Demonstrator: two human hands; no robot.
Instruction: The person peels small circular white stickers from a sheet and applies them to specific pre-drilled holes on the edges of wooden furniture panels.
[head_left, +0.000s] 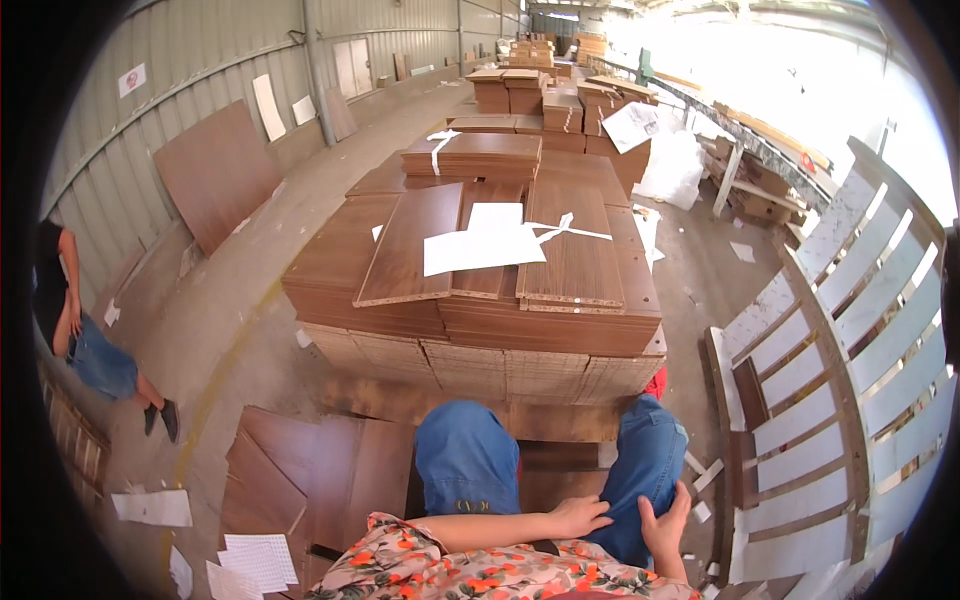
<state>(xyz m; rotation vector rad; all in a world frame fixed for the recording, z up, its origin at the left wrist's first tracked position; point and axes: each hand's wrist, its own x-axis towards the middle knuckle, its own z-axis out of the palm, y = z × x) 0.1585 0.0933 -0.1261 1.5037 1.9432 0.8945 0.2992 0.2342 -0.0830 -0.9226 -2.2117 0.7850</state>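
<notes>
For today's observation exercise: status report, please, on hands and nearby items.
Left hand and right hand empty, resting on blue-jeaned right knee. Stacked brown wood-veneer panels ahead, untouched.

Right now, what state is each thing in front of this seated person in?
Left hand: empty, resting flat on the right knee.
Right hand: empty, touching the right thigh.
Brown wood-grain boards: stacked flat, top ones skewed.
White paper sheet: lying loose on the stack.
White slatted frame: leaning tilted.

You see strong daylight glare blowing out the upper right of the frame; fisheye bending and black vignette ring the edges.
</notes>
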